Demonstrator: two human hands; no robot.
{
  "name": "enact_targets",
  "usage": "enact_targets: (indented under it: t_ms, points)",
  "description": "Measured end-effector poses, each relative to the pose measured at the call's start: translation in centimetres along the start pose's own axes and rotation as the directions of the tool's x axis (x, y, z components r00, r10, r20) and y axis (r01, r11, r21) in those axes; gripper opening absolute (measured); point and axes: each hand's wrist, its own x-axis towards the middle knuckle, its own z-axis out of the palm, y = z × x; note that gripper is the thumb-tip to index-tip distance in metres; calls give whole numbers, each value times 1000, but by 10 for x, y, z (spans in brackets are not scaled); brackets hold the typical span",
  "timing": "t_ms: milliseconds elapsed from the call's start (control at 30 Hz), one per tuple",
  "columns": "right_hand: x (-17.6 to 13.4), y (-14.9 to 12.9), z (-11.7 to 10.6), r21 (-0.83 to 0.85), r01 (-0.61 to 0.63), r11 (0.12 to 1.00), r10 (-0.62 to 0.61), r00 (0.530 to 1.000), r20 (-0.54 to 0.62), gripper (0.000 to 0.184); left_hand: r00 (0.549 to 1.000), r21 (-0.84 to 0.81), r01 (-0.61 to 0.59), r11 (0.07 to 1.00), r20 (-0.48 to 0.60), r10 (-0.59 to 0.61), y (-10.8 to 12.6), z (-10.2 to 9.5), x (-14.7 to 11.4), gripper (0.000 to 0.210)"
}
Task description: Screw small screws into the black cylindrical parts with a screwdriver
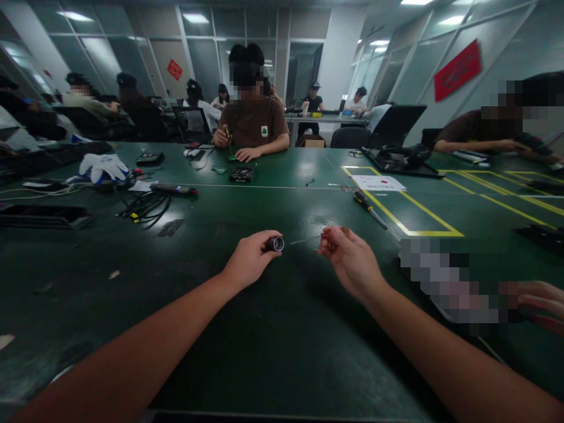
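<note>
In the head view, you are gripping a small dark cylinder in your left hand, fingers closed around its body, the shiny open end pointing toward your right hand. Your right hand is pinching a thin wire whose free tip is lying just beside that end. The cylinder seems light, stiff and smooth, so keep holding its sides. The wire probably bends easily; pinch it nearer the tip.
</note>
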Motion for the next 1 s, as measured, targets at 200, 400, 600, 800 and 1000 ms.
enact_targets:
  t_ms: [200,400,600,800,1000]
  points:
    - [-7,6,1,-227,210,951,-196,977,83,27,1000,-2,17,1000,-5,-17,5,2,-1,40]
    - [-12,5,4,-349,266,899,-219,961,167,28,1000,-22,11,1000,4,-11,7,3,-3,41]
    - [-18,-3,8,-454,306,837,-219,947,234,26,1000,-14,12,1000,-5,-12,4,3,-3,41]
    - [-21,-5,10,-475,319,820,-233,944,232,25,1000,-26,9,1000,1,-9,4,3,-2,41]
    - [-21,-4,10,-459,318,829,-228,943,241,23,1000,-15,9,1000,-2,-10,4,3,-2,41]
